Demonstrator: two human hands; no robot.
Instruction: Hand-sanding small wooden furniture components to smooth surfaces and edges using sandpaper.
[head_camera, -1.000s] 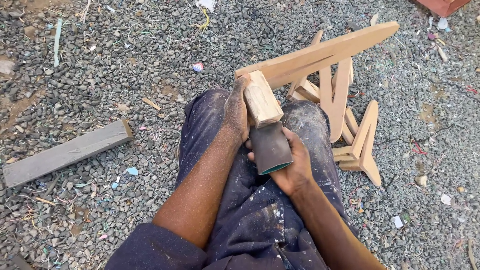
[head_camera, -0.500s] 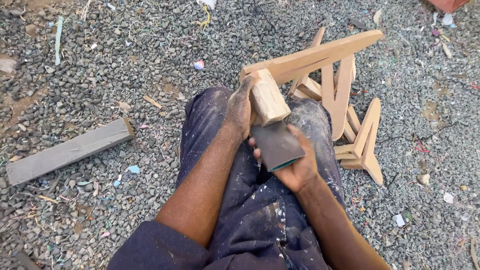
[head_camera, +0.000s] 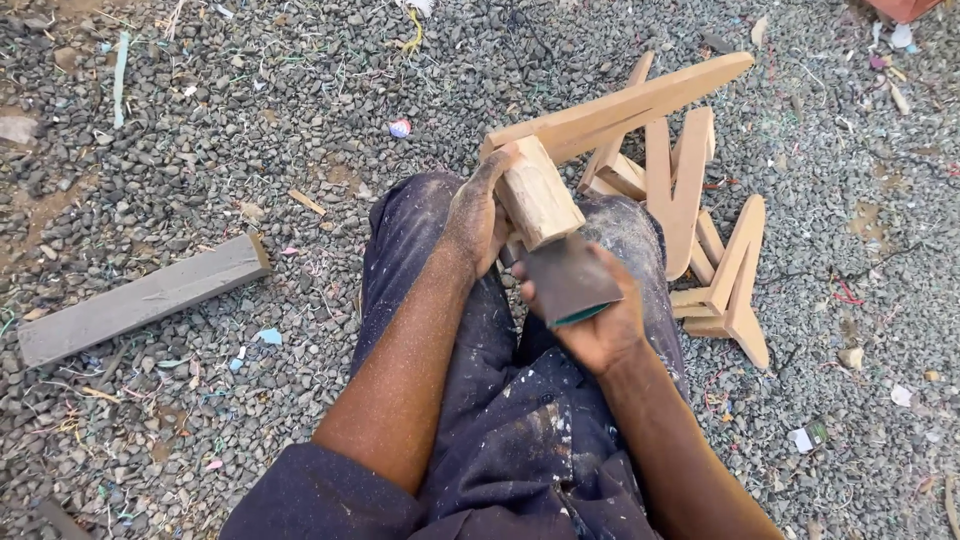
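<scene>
Since the earlier frame, the right hand (head_camera: 600, 325) has drawn its folded sheet of sandpaper (head_camera: 568, 280) a little toward the body, off the near end of the wooden block (head_camera: 538, 194) it was rubbing. That hand is closed on the sandpaper, dark side up, a green edge showing below. The left hand (head_camera: 478, 215), dusted pale, is wrapped around the block's left side, holding it tilted above the knees of paint-spattered dark trousers (head_camera: 500, 400). The block is the end of a long pale wooden piece (head_camera: 640, 100) running to the far right over a stack of similar cut pieces (head_camera: 720, 270) on gravel (head_camera: 200, 150). A grey plank (head_camera: 140, 300) lies to the left. Sanding well likely calls for a firm left-hand hold, even strokes along the grain, and fingers kept behind the paper's edge.
</scene>
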